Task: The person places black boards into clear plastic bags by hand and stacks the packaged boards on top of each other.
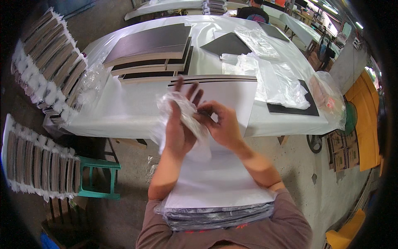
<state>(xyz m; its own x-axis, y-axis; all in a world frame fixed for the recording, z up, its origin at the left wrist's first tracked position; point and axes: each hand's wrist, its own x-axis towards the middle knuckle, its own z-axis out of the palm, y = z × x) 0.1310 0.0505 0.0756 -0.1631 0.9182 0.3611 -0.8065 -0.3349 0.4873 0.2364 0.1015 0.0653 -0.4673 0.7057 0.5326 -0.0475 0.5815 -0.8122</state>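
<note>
My left hand (179,124) is raised palm up with fingers spread, and a crumpled clear plastic bag (182,108) is draped over it. My right hand (219,123) pinches the same plastic bag at its edge, right beside the left palm. Beneath both hands a long stack of flat boards (215,182) with a white top sheet runs from my chest to the table. The near end of the stack is wrapped in clear film.
The table (132,112) is covered in white sheeting, with stacks of dark boards (153,45) at its back left and loose plastic bags (273,79) at right. Bundled boards (49,58) stand at left, more on a green stool (99,174). A person sits far behind.
</note>
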